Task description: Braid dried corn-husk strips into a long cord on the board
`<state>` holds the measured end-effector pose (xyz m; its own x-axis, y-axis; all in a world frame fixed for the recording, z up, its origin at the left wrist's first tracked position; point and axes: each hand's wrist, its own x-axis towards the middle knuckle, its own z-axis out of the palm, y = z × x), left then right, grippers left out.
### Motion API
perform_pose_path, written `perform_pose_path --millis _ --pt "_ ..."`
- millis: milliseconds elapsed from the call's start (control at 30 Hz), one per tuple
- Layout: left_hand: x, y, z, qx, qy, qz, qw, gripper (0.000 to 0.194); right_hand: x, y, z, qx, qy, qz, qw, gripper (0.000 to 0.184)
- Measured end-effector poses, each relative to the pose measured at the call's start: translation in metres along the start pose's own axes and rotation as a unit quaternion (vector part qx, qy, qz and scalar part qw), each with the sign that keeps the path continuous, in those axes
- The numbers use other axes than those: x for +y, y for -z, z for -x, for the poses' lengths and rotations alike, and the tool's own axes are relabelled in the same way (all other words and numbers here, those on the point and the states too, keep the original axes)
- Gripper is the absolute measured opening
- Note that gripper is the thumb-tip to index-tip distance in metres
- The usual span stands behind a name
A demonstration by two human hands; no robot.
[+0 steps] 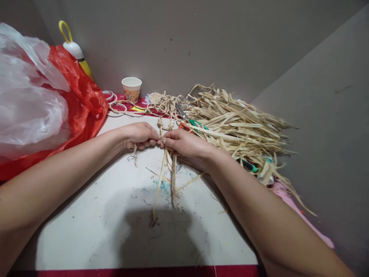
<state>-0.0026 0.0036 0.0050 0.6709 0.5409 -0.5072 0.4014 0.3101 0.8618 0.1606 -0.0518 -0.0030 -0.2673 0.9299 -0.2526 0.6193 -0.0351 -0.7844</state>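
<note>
My left hand and my right hand meet near the middle of the white board, fingers pinched on a braided straw cord. From under the fingers, loose flat straw strands hang toward me over the board. Beyond the hands, the finished-looking braid runs back into a tangled heap of straw cord. A frayed wisp shows below my left hand. The exact spot where the fingertips press the strands is partly hidden.
Scissors with green handles lie against a large pile of dry straw at right. A paper cup, white rings and a yellow-white bottle stand behind. Red and clear plastic bags fill the left. Scraps dot the white board.
</note>
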Motion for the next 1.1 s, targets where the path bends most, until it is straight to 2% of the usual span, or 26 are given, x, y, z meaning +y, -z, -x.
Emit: perform_pose_path --millis 67,200,300,500,700,833,967,1100 --pt "-0.001 -0.001 -0.002 0.010 -0.001 0.003 1.000 0.018 0.001 -0.002 -0.001 0.013 0.005 0.028 1.000 0.013" --pt "0.001 -0.006 -0.002 0.065 -0.009 -0.037 0.997 0.023 -0.004 -0.003 0.001 0.033 0.014 0.107 0.994 0.017" --pt "0.002 -0.010 -0.001 0.090 -0.020 -0.054 0.994 0.025 -0.012 0.003 0.008 0.047 -0.004 0.144 0.988 0.015" --pt "-0.001 -0.011 -0.001 0.101 -0.037 -0.069 0.992 0.024 -0.024 0.015 0.021 0.037 -0.068 0.072 0.994 0.021" --pt "-0.001 -0.014 0.003 0.102 -0.044 -0.054 0.992 0.033 -0.028 -0.011 0.019 0.000 -0.055 0.035 0.998 0.023" --pt "0.002 -0.012 0.004 0.088 -0.025 -0.018 0.996 0.033 -0.030 -0.024 0.019 0.017 -0.030 0.131 0.991 0.025" --pt "0.002 -0.009 0.002 0.063 -0.013 0.031 0.997 0.031 -0.028 -0.028 0.018 0.067 0.003 0.256 0.964 0.025" --pt "0.001 -0.006 0.001 0.058 -0.014 0.047 0.997 0.026 -0.030 -0.032 0.019 0.072 0.019 0.305 0.949 0.027"
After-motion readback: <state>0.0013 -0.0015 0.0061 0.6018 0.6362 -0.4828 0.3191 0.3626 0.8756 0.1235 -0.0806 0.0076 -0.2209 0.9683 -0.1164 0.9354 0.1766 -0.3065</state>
